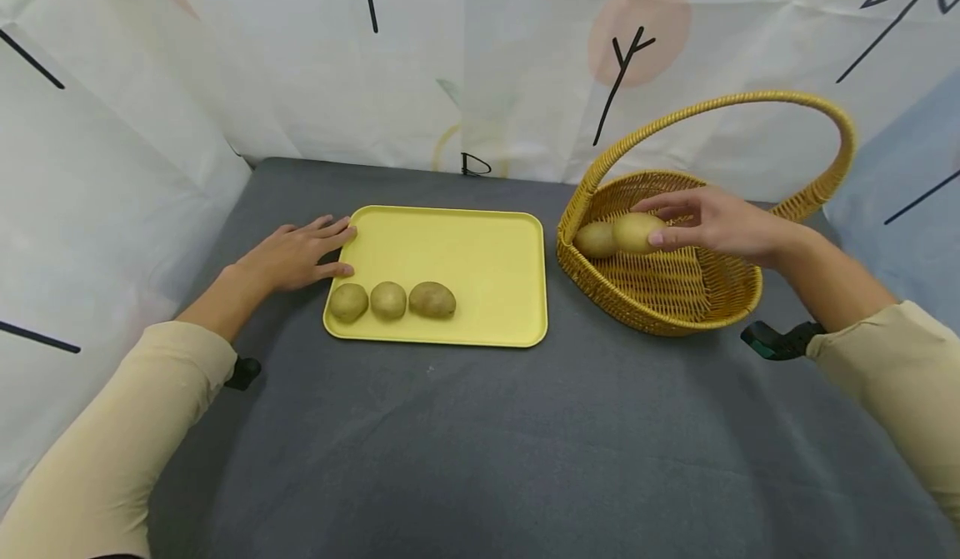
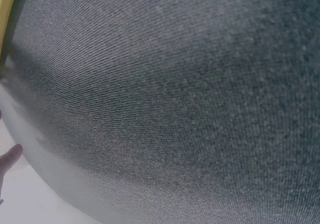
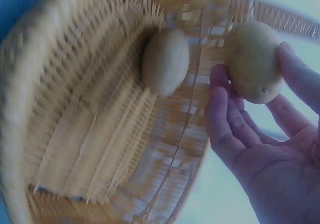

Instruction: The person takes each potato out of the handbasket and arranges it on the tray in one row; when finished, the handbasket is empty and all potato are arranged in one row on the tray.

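My right hand [image 1: 701, 224] pinches a potato [image 1: 637, 232] between thumb and fingers over the wicker basket [image 1: 660, 316]. In the right wrist view the held potato [image 3: 254, 62] is up near the basket's rim. Another potato [image 3: 166, 62] lies inside the basket. At the left edge of the yellow tray [image 1: 480, 276] rests my left hand [image 1: 296, 255], its fingers spread and the fingertips on the rim. Along the tray's near side sits a row of three potatoes [image 1: 388, 301]. Just a fingertip [image 2: 11, 158] of the left hand shows in the left wrist view.
A tall handle [image 1: 750, 101] arches over the basket, behind my right hand. Dark grey cloth [image 1: 465, 434] covers the table. White printed fabric [image 1: 525, 59] hangs behind and at both sides.
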